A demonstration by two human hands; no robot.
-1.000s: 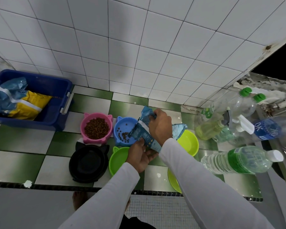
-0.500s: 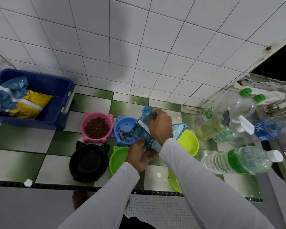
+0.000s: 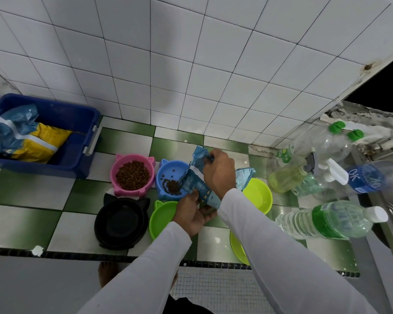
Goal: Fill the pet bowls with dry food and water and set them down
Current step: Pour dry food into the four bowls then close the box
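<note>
Head view, left to right. Blue bin [image 3: 77, 159] far left on the tiled counter [image 3: 21, 225], with a blue-and-yellow bag [image 3: 25, 139] lying in it. Next, pink bowl [image 3: 133, 174], well covered with kibble. Black bowl [image 3: 121, 222] in front of it, nothing inside as far as I can tell. Blue bowl [image 3: 168, 175] just right of pink, small kibble heap on its right side under the pouch mouth.

Food pouch [image 3: 196, 189] hangs over the blue bowl's right rim. Long axis runs diagonal, lower right up to upper left; open mouth points left and down into the bowl. So the bowl sits left of both hands, right at the mouth.

Left hand [image 3: 194, 215] is nearer me, fingers curled under the pouch's lower end, lifting the bottom. Right hand [image 3: 218, 172] farther, pinching the pouch's top edge near the mouth, steering it. Both are gripping the pouch, neither free.

Green bowl [image 3: 162, 219] below the blue one, partly under the left hand, looks dry. Two lime bowls [image 3: 259, 196] right of the hands, also unfilled. Water bottle [image 3: 331, 219] on its side far right, cap pointing right, among other bottles.

Judgement: dry fill partway, blue bowl needs more tilt from the left hand. Water not yet started.
</note>
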